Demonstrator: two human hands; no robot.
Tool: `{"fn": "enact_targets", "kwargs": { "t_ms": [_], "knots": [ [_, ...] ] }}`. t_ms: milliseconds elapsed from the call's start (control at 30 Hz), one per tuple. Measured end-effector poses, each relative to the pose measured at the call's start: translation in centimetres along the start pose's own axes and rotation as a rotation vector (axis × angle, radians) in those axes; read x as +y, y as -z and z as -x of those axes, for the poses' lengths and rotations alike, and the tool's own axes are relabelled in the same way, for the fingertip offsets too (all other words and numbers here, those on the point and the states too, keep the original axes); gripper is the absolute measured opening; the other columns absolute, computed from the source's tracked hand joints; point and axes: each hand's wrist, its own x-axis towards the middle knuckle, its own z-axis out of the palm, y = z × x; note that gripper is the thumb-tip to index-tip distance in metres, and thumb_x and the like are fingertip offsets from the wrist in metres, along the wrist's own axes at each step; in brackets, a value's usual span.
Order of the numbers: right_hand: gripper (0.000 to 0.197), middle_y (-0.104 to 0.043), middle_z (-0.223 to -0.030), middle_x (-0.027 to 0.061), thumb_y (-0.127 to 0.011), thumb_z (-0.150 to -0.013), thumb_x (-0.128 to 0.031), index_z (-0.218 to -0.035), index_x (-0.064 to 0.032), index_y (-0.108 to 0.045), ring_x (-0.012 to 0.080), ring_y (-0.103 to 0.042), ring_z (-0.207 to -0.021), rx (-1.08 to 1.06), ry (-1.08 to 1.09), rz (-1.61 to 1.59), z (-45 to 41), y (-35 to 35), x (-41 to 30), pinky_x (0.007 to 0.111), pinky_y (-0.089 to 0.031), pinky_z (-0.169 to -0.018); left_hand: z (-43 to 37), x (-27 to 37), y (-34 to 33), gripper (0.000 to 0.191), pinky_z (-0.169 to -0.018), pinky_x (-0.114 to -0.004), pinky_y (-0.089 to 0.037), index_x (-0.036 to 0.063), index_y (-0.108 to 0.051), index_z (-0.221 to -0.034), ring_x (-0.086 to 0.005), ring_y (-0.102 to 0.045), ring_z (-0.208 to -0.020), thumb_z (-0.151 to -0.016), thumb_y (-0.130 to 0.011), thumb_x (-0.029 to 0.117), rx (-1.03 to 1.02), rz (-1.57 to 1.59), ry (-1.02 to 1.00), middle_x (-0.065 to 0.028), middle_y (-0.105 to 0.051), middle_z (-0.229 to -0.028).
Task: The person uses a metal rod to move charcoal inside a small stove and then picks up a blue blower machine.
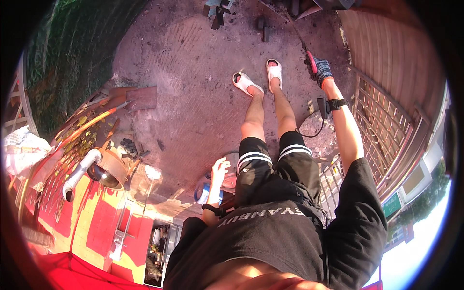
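Observation:
My right hand [319,69] wears a grey knit work glove with an orange cuff. It grips the red handle [311,61] of a long, thin metal tool. The tool's dark metal shaft [295,30] reaches away toward dark metal sheets or a box [308,7] at the top edge; its tip is hard to make out. My left hand [220,168] is bare and hangs beside my left thigh, fingers loosely apart, nothing in it. Dark blocks [266,33], perhaps charcoal, lie on the ground ahead of my white slippers [274,70].
A metal railing [380,105] and a ribbed wall [391,47] stand at right. At left are a rusty round vessel with a silver pipe [85,165], a stick pile [78,134], a white sack [25,150] and flat boards [141,98]. Dark debris [221,14] lies at the top.

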Motion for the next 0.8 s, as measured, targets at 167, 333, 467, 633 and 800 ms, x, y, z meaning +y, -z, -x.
{"fn": "enact_targets", "kwargs": {
  "t_ms": [167, 333, 467, 633, 800],
  "knots": [
    [0.028, -0.043, -0.048, -0.0041, -0.054, -0.084, -0.033, -0.074, -0.0087, -0.062, 0.0098, -0.036, -0.034, -0.030, 0.357, 0.219, -3.4, 2.8, 5.1, 0.025, -0.023, -0.033, -1.1, 2.4, -1.7, 0.033, -0.074, -0.032, -0.046, 0.0050, -0.049, -0.115, -0.0185, -0.058, -0.091, -0.088, -0.048, 0.024, -0.032, 0.010, -0.061, -0.0098, -0.060, -0.099],
    [0.027, -0.046, -0.049, -0.0033, -0.055, -0.082, -0.034, -0.071, -0.0103, -0.061, 0.0099, -0.038, -0.035, -0.137, -0.060, 0.019, 2.0, -0.2, 4.9, 0.025, -0.024, -0.033, -0.1, 0.7, -1.5, 0.033, -0.073, -0.029, -0.046, 0.0048, -0.049, -0.116, -0.0173, -0.058, -0.090, -0.088, -0.048, 0.022, 0.006, 0.038, -0.019, -0.0093, -0.060, -0.100],
    [0.021, -0.060, -0.075, 0.0107, -0.058, -0.070, -0.017, -0.089, -0.0079, -0.059, 0.0279, -0.056, -0.064, -0.171, 0.527, 0.714, -2.7, 1.0, 9.1, 0.036, -0.044, -0.056, 0.1, -0.2, -2.3, 0.034, -0.072, -0.027, -0.047, 0.0039, -0.047, -0.117, -0.0168, -0.059, -0.090, -0.087, -0.047, 0.020, -0.001, 0.045, 0.026, -0.0094, -0.059, -0.101],
    [0.022, -0.045, -0.048, -0.0038, -0.055, -0.083, -0.026, -0.074, -0.0081, -0.062, 0.0093, -0.044, -0.040, -0.153, 1.058, 0.536, -6.2, 0.6, 10.6, 0.025, -0.030, -0.036, 0.7, -1.2, -2.8, 0.033, -0.071, -0.028, -0.048, 0.0038, -0.049, -0.116, -0.0176, -0.059, -0.089, -0.087, -0.048, 0.019, -0.008, 0.080, 0.008, -0.0104, -0.059, -0.101],
    [0.041, -0.059, -0.063, 0.0167, -0.053, -0.080, -0.045, -0.078, -0.0056, -0.063, 0.0315, -0.059, -0.062, 0.075, 0.456, 0.834, -5.6, -4.2, 7.9, 0.036, -0.045, -0.060, 1.2, -1.8, -3.8, 0.030, -0.070, -0.029, -0.050, 0.0028, -0.049, -0.115, -0.0191, -0.060, -0.086, -0.087, -0.048, 0.014, 0.069, 0.084, 0.041, -0.0117, -0.060, -0.097]
  ]
}}
